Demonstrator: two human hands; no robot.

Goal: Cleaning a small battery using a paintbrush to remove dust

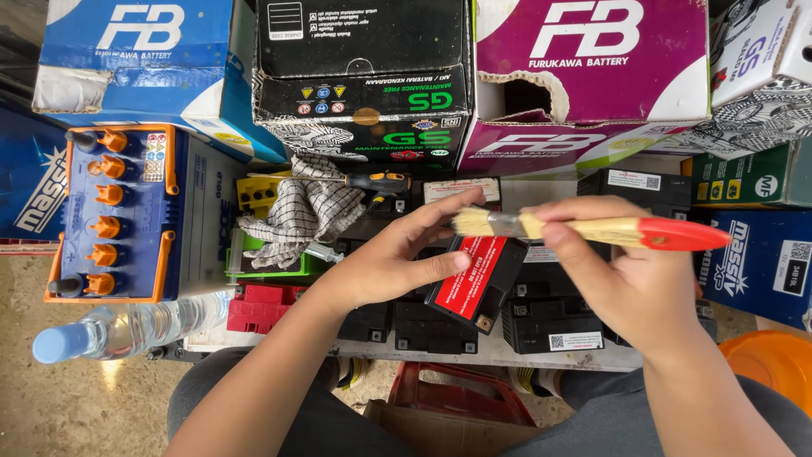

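The left hand [385,267] gripped a small black battery with a red label [475,279], thumb across the label and fingers curled behind, holding it tilted above a row of black batteries [541,317]. The right hand [617,271] pinched a paintbrush [592,229] with a pale wooden handle and red tip, its bristles touching the left fingertips just above the battery. A checked cloth [309,211] and a screwdriver [376,182] lay behind. A clear bottle [127,328] lay at the left, beside a blue battery with 6 orange caps [114,216].
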